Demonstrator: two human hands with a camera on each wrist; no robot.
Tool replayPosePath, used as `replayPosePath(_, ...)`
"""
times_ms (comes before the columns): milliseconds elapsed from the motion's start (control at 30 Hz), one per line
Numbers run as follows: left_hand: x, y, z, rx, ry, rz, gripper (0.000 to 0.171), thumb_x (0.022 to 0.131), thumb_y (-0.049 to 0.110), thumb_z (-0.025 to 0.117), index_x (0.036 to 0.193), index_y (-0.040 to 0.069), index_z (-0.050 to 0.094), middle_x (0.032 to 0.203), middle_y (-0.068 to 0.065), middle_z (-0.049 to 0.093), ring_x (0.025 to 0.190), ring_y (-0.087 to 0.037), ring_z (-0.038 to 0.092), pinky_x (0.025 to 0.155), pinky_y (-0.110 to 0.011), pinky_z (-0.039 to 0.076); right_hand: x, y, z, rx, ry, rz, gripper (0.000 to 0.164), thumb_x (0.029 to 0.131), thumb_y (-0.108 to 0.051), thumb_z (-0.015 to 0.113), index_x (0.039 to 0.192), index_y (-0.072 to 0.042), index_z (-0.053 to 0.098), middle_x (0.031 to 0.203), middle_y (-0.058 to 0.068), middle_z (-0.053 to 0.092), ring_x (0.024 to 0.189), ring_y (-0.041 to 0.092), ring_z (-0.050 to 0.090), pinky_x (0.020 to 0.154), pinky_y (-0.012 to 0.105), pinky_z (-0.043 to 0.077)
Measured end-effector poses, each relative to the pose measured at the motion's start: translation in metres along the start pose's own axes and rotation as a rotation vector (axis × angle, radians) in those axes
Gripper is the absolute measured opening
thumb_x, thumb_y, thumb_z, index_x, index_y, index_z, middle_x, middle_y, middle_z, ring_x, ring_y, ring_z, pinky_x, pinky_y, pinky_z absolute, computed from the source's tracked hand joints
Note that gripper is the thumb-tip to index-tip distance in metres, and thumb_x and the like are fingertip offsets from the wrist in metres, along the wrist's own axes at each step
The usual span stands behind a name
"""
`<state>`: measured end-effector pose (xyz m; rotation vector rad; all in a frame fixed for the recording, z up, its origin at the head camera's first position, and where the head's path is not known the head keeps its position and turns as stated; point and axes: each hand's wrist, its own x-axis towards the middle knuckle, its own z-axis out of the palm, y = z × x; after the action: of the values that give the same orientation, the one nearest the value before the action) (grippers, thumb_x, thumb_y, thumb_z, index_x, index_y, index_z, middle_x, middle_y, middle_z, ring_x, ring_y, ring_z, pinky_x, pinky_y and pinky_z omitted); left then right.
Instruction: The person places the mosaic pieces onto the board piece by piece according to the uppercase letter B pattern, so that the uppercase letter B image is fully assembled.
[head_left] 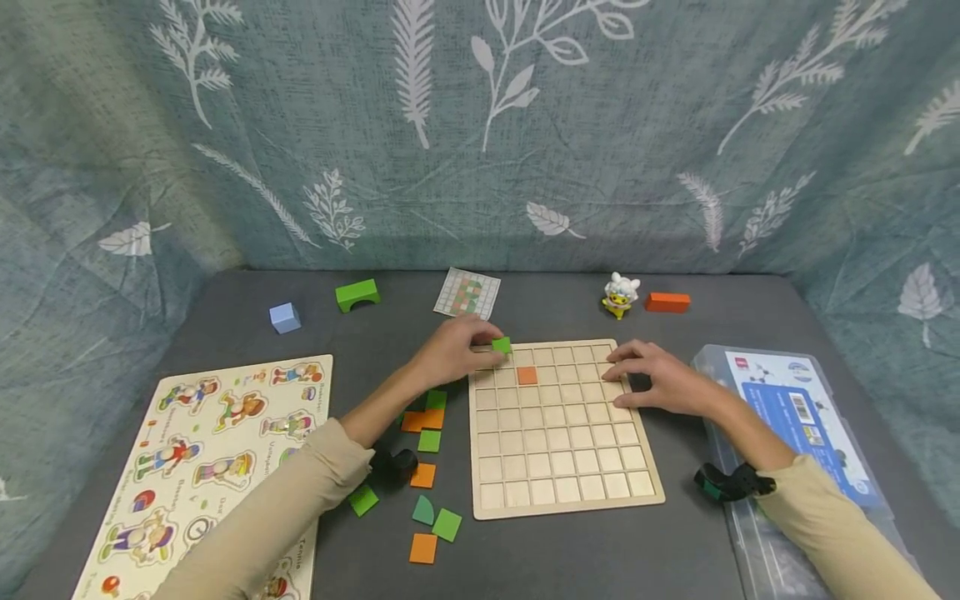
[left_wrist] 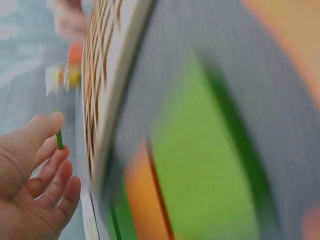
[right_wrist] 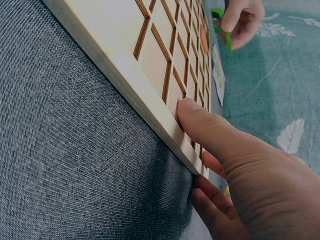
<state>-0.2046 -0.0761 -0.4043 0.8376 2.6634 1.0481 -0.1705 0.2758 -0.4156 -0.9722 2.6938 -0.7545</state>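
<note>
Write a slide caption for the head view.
Left hand pinches a green square tile near the far left corner of a wooden grid board; right hand touches its edge.

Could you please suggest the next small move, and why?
Perhaps lower the green tile into a cell: the left hand pinches it by a corner of the wooden board, the right hand holds the board's edge, and an orange tile fills one cell.

The counter (head_left: pixel 600 554) is covered in dark grey cloth (right_wrist: pixel 85 130). Its middle is taken up by a grid board (head_left: pixel 562 439), flanked on the left by a puzzle (head_left: pixel 187 433) and on the right by a case (head_left: pixel 813 425). Green and orange tiles (head_left: pixel 430 441) are scattered between puzzle and board. Along the back are set a blue block (head_left: pixel 284 318), an arch (head_left: pixel 357 293), a card (head_left: pixel 468 293), a figurine (head_left: pixel 620 293) and an orange block (head_left: pixel 667 302).
</note>
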Motion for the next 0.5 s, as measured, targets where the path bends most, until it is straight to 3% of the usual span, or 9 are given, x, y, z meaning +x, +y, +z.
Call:
replayPosePath(67,0.007,0.015,0.013,-0.015,-0.043,0.029,0.033,0.091,0.023,0.068,0.119,0.006,0.068,0.111,-0.011,0.065,0.098,-0.023,0.058,0.085,-0.035,0.049,0.0,0.0,0.0,0.003,0.005,-0.002,0.036,0.082,-0.025,0.077,0.115,-0.013,0.071,0.129,0.016,0.055,0.119,0.038,0.049,0.094,0.057,0.042)
replayPosePath(233,0.018,0.04,0.034,0.079,-0.078,0.056,0.032,0.09,0.025,0.07,0.117,0.009,0.07,0.105,-0.007,0.066,0.094,-0.019,0.057,0.083,-0.03,0.046,0.002,-0.001,0.001,0.007,0.007,0.002,0.036,0.082,-0.025,0.078,0.115,-0.013,0.071,0.13,0.016,0.055,0.119,0.037,0.049,0.094,0.056,0.042)
replayPosePath(367,0.021,0.045,0.042,0.141,-0.083,0.03,0.03,0.088,0.025,0.071,0.114,0.01,0.071,0.102,-0.006,0.066,0.091,-0.018,0.056,0.083,-0.03,0.046,0.003,0.0,0.001,0.01,-0.003,0.013,0.036,0.082,-0.027,0.077,0.115,-0.014,0.071,0.129,0.016,0.055,0.119,0.036,0.049,0.095,0.056,0.041)
replayPosePath(500,0.021,0.045,0.045,0.175,-0.083,0.048,0.029,0.088,0.025,0.072,0.112,0.01,0.072,0.102,-0.006,0.067,0.089,-0.017,0.055,0.081,-0.03,0.046,0.001,0.002,0.002,0.005,-0.002,0.021,0.036,0.082,-0.027,0.077,0.115,-0.014,0.071,0.129,0.015,0.056,0.119,0.036,0.049,0.095,0.056,0.042)
